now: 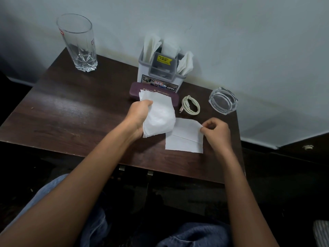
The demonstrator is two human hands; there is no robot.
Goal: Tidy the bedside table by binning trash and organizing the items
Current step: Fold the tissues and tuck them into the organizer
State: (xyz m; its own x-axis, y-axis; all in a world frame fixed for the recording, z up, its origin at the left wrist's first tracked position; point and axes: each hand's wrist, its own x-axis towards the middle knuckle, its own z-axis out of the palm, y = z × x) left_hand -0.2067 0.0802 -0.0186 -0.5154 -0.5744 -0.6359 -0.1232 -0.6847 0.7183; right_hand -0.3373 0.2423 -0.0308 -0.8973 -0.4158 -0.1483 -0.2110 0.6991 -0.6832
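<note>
White tissue (185, 138) lay flat near table (71, 107) front edge, right hand (216, 131) pinching its corner; left hand (138, 113) gripped tissue wad (158, 116). Light, limp, tears easily: lift by edge.

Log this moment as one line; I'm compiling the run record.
left hand: holds tissue stack | right hand: pinching flat tissue edge | table: glass, organizer, cable, ashtray
</note>
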